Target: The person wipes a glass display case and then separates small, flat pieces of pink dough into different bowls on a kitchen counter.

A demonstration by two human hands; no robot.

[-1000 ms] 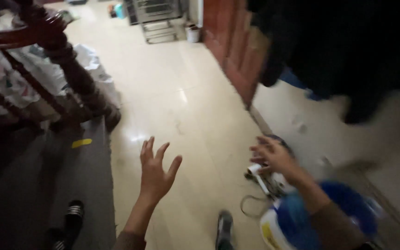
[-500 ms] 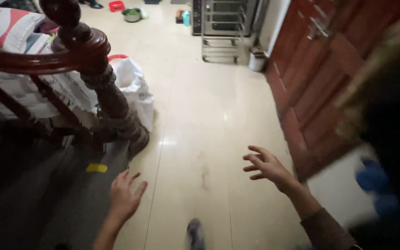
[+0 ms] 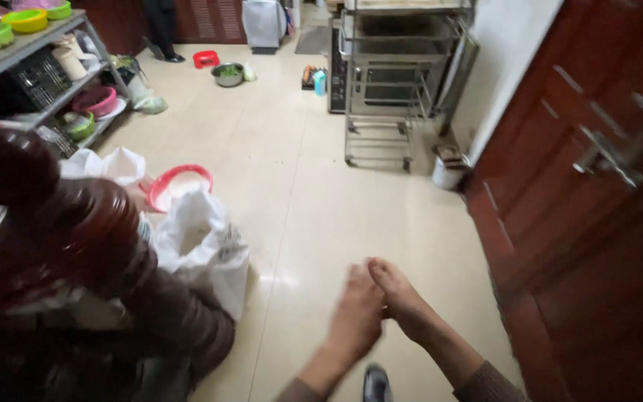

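My left hand point(image 3: 355, 313) and my right hand point(image 3: 403, 298) meet low in the middle of the view, above the pale tiled floor point(image 3: 314, 186). The two hands touch, with the left hand's fingers lying over the right hand's fingertips. Neither hand holds anything that I can see. Both are blurred by motion. The toe of my dark shoe point(image 3: 376, 383) shows just below them.
A dark red stair post point(image 3: 46, 223) fills the lower left, with a white sack point(image 3: 202, 249) and a red basin point(image 3: 180, 182) beside it. A metal rack trolley point(image 3: 396, 82) stands ahead, a red-brown wooden door point(image 3: 597, 193) on the right, a shelf of coloured bowls point(image 3: 31, 52) far left.
My hands were spread apart and have come together until they touch. The view has swung forward, past the stair post, toward the room with the metal rack.
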